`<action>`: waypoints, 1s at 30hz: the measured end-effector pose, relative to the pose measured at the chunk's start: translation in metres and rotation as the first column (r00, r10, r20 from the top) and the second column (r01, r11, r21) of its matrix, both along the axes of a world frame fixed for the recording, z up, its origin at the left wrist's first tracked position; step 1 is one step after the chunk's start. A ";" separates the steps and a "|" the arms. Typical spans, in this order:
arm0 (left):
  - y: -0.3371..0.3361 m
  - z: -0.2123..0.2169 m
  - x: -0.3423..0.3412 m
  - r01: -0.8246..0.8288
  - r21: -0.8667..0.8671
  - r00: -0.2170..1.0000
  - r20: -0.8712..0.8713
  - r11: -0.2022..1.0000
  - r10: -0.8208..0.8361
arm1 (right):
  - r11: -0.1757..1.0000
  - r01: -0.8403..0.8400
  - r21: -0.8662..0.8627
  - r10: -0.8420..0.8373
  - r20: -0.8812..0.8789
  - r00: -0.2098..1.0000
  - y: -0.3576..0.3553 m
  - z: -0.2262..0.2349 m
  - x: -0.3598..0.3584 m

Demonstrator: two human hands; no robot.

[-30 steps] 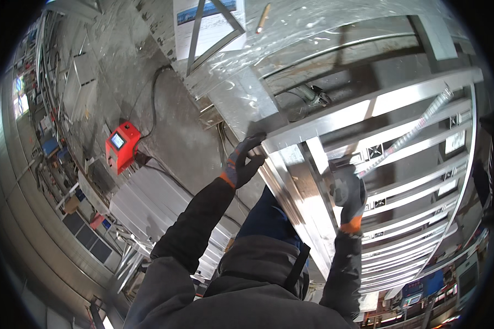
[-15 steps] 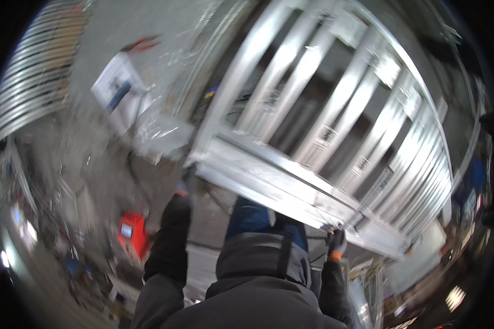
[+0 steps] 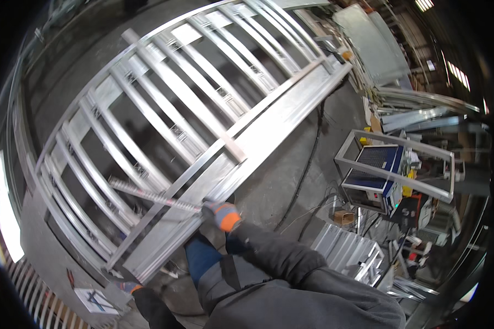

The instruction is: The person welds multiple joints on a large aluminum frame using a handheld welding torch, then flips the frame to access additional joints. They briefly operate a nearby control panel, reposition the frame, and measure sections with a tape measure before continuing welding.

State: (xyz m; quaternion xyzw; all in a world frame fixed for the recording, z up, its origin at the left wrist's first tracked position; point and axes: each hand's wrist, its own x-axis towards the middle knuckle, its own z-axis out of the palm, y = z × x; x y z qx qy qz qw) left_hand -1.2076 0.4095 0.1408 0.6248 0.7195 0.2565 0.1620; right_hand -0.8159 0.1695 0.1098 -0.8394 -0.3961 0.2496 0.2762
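Note:
A large aluminium frame (image 3: pixel 269 136) with a wide side beam and several parallel slats stretches diagonally in front of me. My left hand (image 3: pixel 129 285), in a grey and orange glove, is closed at the near left corner of this frame, its fingers partly hidden. Along the same beam, farther right, my right hand (image 3: pixel 223 215) in a matching glove curls at the outer edge. A thin strip with reddish markings (image 3: pixel 153 195) lies across slats and beam, one end beside my right fingers; whether they touch it I cannot tell. One short bar (image 3: pixel 233 149) overhangs the beam.
On a grey surface at lower left lie a white sheet (image 3: pixel 88 301) with a blue tool and a red-handled tool (image 3: pixel 70 277). A black cable (image 3: pixel 307 170) crosses the floor. To the right stand a blue and white machine (image 3: pixel 370 178), a metal frame and stacked profiles (image 3: pixel 348 247).
My view has swung round, so the aluminium frame now slants up to the right. Both hands stay by its side beam, and the red device has left the view.

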 end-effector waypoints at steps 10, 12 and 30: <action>-0.227 0.048 0.655 0.981 -0.139 0.148 0.068 0.138 -0.987 | 0.951 -0.279 -0.134 0.210 -0.384 0.899 -0.029 0.048 0.051; -0.271 0.025 0.722 0.953 -0.303 0.022 -0.036 0.032 -0.999 | 0.964 -0.259 -0.057 0.218 -0.386 0.896 -0.051 0.045 0.059; -0.310 -0.055 0.815 0.718 -0.653 0.094 -0.251 0.240 -0.963 | 0.861 -0.248 -0.444 0.175 -0.201 0.964 -0.423 0.033 0.436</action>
